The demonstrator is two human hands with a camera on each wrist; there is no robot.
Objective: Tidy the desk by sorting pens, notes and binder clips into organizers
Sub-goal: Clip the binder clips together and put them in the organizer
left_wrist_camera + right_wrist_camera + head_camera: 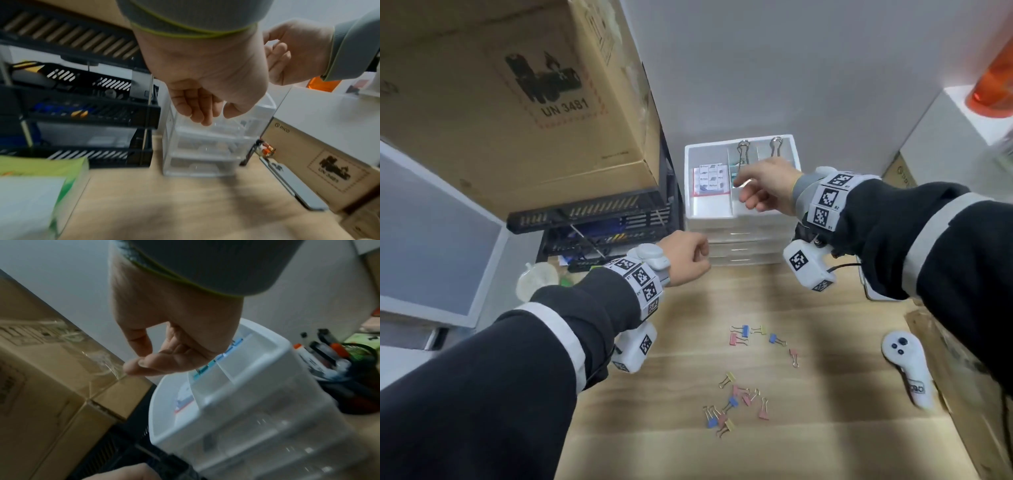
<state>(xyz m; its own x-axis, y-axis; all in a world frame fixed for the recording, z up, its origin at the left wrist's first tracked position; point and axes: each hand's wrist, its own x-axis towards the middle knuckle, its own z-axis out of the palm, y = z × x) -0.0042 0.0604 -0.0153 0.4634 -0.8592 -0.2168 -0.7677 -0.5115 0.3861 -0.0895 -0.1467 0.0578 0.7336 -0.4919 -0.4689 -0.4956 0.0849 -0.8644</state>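
Note:
Several small coloured binder clips lie scattered on the wooden desk, with a few more further back. A white drawer organizer stands at the back. Its top tray holds a sticky-note pad and two large binder clips. My right hand hovers over the tray's middle compartments, fingers loosely curled, thumb and forefinger apart, nothing between them. My left hand is curled into a fist beside the organizer's drawers, with nothing showing in it.
A black stacked paper rack under a big cardboard box stands left of the organizer. On the desk's right lies a white controller, with another cardboard box nearby. A black mesh cup of markers stands behind the organizer.

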